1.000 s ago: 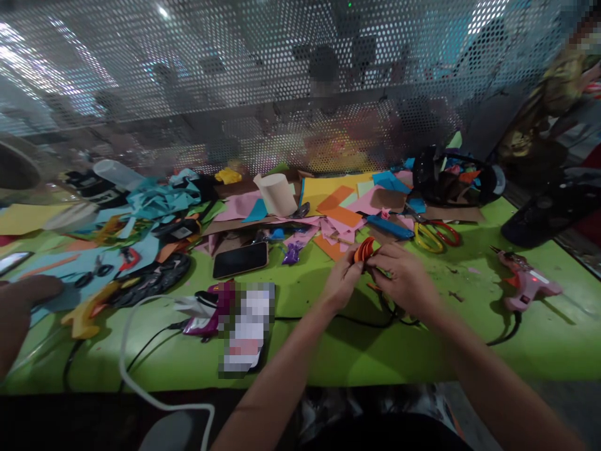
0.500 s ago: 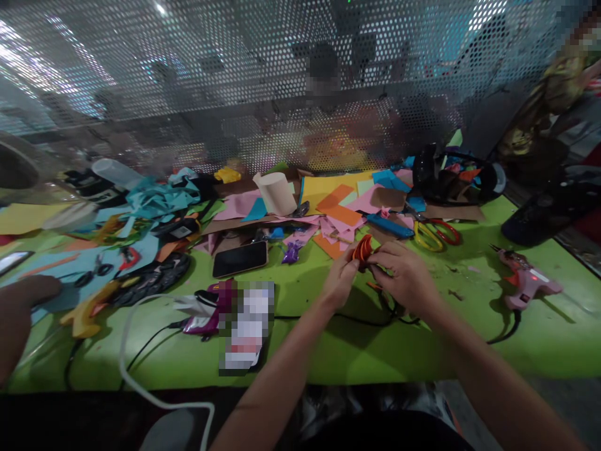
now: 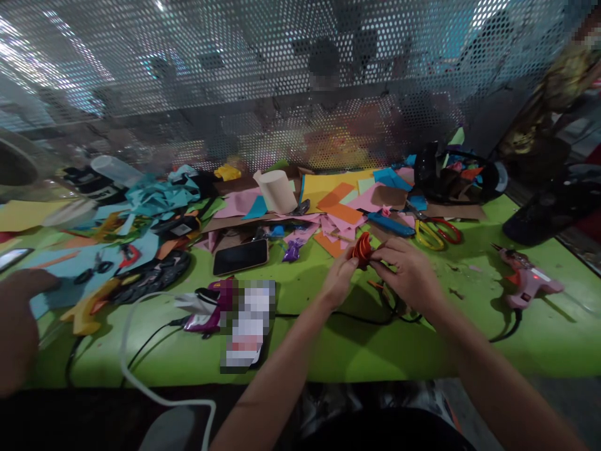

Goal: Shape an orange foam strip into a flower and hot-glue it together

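Between my hands, above the green table (image 3: 310,347), is an orange paper spiral (image 3: 361,249) with several stacked ridges. My left hand (image 3: 340,279) grips it from the left, thumb and fingers closed round its lower side. From the right, my right hand (image 3: 406,269) pinches its edge, and the palm side of that hand is hidden. Below the right hand lie a black cable (image 3: 357,319) and a small orange-and-black item (image 3: 382,291), partly covered. Yellow-and-red handled scissors (image 3: 429,233) rest just behind the right hand.
A pink glue gun (image 3: 530,279) with a lit red light lies at right, a yellow glue gun (image 3: 91,307) at left. Phones (image 3: 241,257) and paper scraps (image 3: 338,203) cover the middle and back. Another person's hand (image 3: 23,313) reaches in at far left. A perforated panel (image 3: 263,81) stands behind.
The orange paper spiral has turned slightly in my fingers, and its ridges look more spread. My right hand has shifted a little. The other person's hand at far left has moved slightly.
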`<state>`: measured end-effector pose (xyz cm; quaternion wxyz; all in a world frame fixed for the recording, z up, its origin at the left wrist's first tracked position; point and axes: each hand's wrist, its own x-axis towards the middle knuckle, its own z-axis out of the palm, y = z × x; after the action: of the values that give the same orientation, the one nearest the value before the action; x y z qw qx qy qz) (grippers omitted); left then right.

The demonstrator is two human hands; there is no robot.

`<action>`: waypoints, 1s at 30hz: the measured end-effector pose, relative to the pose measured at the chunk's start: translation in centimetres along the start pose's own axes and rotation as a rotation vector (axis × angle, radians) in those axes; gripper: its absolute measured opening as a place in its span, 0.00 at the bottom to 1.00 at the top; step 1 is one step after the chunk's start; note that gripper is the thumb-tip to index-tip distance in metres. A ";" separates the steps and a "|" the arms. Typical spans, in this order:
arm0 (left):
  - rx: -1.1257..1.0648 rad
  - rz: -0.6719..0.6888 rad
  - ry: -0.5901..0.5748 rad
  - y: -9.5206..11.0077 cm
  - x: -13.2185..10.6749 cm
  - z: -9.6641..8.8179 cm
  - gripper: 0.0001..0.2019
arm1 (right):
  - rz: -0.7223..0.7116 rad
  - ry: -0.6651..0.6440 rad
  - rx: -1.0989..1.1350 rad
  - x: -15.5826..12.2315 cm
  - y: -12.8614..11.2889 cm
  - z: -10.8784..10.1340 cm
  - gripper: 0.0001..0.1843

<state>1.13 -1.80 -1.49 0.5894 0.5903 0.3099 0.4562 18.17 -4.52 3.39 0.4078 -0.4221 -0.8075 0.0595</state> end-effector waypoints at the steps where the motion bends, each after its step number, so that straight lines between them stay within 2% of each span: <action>1: -0.005 0.003 0.000 -0.1 0.0 0.0 0.25 | 0.000 -0.001 0.000 0.0 0.0 0.0 0.07; 10: -0.026 -0.037 0.012 0.0 0.2 0.0 0.28 | 0.044 0.009 0.004 0.0 0.0 -0.2 0.05; 18: -0.041 -0.036 0.077 0.7 0.1 -0.1 0.29 | 0.090 0.117 0.002 0.1 0.4 -1.0 0.03; 30: -0.039 -0.047 0.067 1.4 0.0 0.3 0.28 | -0.018 0.023 -0.033 -0.2 0.8 -0.2 0.07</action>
<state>1.16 -2.11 -0.06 0.6007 0.5557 0.3341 0.4677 18.87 -4.23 3.11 0.4105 -0.4220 -0.8074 0.0379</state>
